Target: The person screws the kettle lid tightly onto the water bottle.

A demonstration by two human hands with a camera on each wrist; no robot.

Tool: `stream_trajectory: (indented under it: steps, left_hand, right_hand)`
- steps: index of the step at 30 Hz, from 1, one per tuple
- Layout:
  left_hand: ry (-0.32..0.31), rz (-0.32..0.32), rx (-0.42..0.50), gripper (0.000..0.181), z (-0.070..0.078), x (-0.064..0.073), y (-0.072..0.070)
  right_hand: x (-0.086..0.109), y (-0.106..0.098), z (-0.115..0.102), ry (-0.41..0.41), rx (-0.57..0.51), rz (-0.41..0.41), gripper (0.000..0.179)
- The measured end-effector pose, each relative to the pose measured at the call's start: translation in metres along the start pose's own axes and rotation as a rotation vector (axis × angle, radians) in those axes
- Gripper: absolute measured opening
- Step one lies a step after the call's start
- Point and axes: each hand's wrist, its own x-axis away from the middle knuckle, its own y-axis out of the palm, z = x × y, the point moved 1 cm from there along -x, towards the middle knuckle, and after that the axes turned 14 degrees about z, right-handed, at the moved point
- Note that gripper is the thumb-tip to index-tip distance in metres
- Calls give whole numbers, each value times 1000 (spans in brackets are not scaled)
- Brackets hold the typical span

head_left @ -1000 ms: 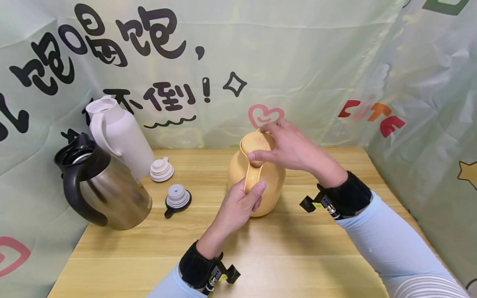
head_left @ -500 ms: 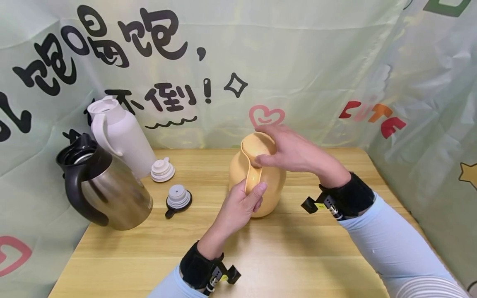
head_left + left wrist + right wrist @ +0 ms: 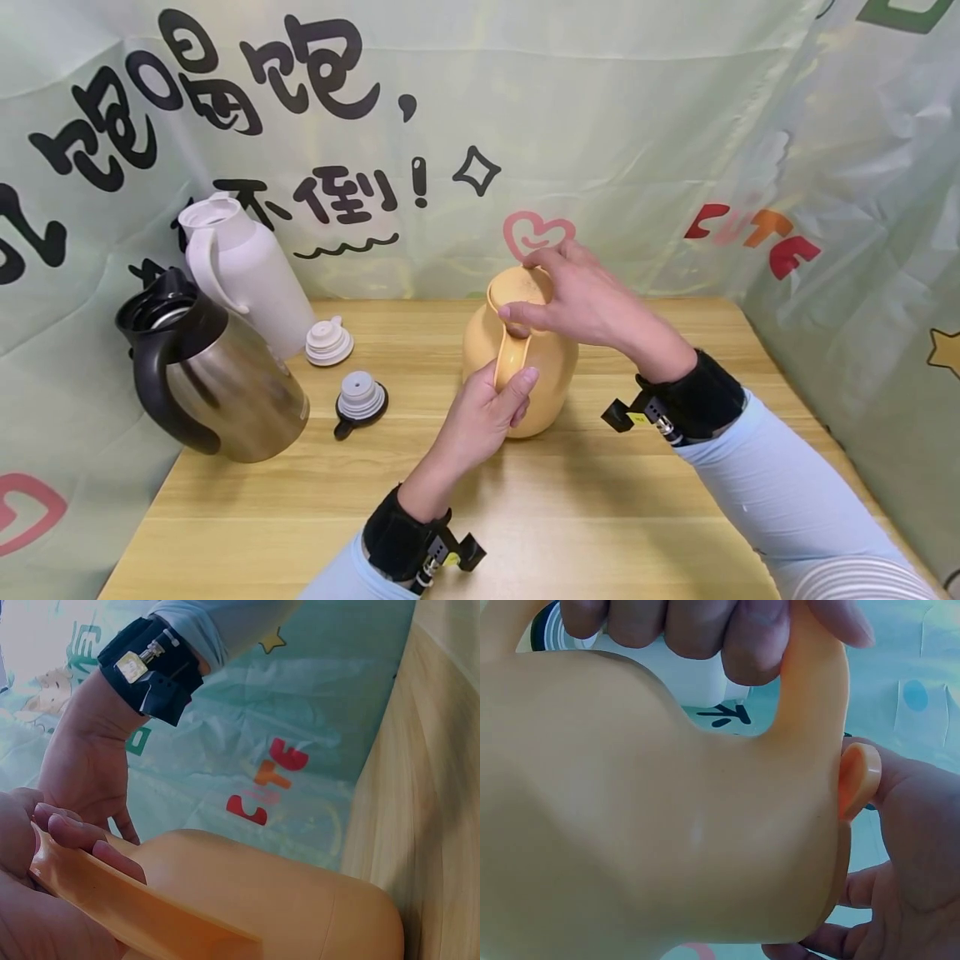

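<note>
Pale green cloth backdrop [image 3: 637, 125]: hangs behind the hands and down both sides, with black characters [image 3: 356, 108] beyond them to the left, a pink heart [image 3: 510, 232] just past the right hand [image 3: 588, 296], and coloured letters [image 3: 770, 223] well off to its right.
Wood-grain table [image 3: 300, 517]: spreads beneath both hands and carries everything around them.
Light blue sleeves [image 3: 787, 492]: reach in from the near side, behind both wrists.
Brushed-steel jug [image 3: 240, 392]: stands well to the left of the left hand [image 3: 480, 408], black handle facing the near side, its black-collared mouth uncovered.
White jug [image 3: 258, 267]: just behind the steel one, also left of the hands, handle toward the near side.
Yellow jug [image 3: 551, 383]: upright on the table between the two hands, round-bellied, well apart from the other two.
Right hand: arched over the top, thumb and fingers moderately apart, gripping the lid [image 3: 525, 282] by its edge.
Left hand: lower and nearer, fingers curled snugly around the yellow handle [image 3: 512, 364], thumb laid along it.
Black wrist straps [image 3: 697, 396]: one behind each hand, each bearing a small device.
Lid: on the yellow jug's neck beneath the right hand; how tightly it sits, I cannot tell.
Grey stopper [image 3: 360, 398]: left of the left hand, ringed in black.
White stopper [image 3: 327, 342]: farther back, near the white jug's foot.
Curved tab [image 3: 861, 776]: juts up at the right thumb, on the handle side.
</note>
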Motion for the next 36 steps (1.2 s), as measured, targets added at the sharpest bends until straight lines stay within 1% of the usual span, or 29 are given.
stream_trajectory:
  steps: [2, 3, 6, 8, 10, 14, 16, 18, 22, 24, 29, 33, 36]
  left_hand:
    - [4, 2, 0, 35, 0, 0, 0]
    - [6, 3, 1, 35, 0, 0, 0]
    - [10, 5, 2, 35, 0, 0, 0]
    - [11, 5, 3, 35, 0, 0, 0]
    - [11, 5, 8, 34, 0, 0, 0]
    - [12, 4, 10, 35, 1, 0, 1]
    - [13, 5, 8, 35, 1, 1, 1]
    - [12, 6, 8, 35, 1, 1, 1]
    - [12, 6, 11, 35, 0, 1, 1]
    - [13, 7, 10, 36, 1, 1, 0]
    - [18, 12, -9, 37, 0, 0, 1]
    - [17, 15, -19, 37, 0, 0, 1]
    - [17, 14, -19, 37, 1, 0, 1]
  right_hand:
    - [1, -1, 2, -27, -30, 3, 79]
    - [1, -1, 3, -53, -45, 2, 75]
    - [4, -4, 8, -164, -101, -22, 66]
    - [5, -7, 12, -232, -148, -68, 63]
    - [6, -11, 16, -276, -204, -135, 64]
    - [6, -20, 27, -282, -323, -275, 65]
    - [4, -23, 32, -262, -369, -313, 66]
    - [3, -24, 35, -239, -393, -327, 67]
    - [-1, -23, 38, -201, -376, -294, 68]
    - [-2, -21, 38, -192, -353, -265, 70]
    - [-4, -15, 41, -182, -334, -176, 71]
    - [-5, -11, 41, -213, -307, -112, 71]
    - [-5, -9, 41, -242, -277, -94, 74]
